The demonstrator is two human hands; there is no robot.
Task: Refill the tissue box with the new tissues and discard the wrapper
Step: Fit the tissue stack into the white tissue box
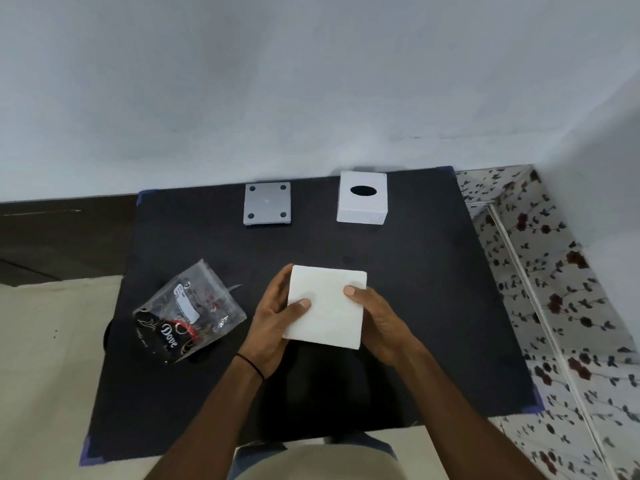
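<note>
Both hands, L (275, 320) & R (377, 323), grip pinching tissue stack (327, 306) above table (433, 306); wrapper (188, 313) lies left.

- black table (415, 306), square top, blue tape at the corners, back edge against the wall
- white tissue box (362, 198) at back right, oval slot facing up
- grey square plate (267, 204) at back centre, four dark dots at its corners, well apart from the box
- clear plastic wrapper (188, 311) at front left, crumpled, "Dove" print
</note>
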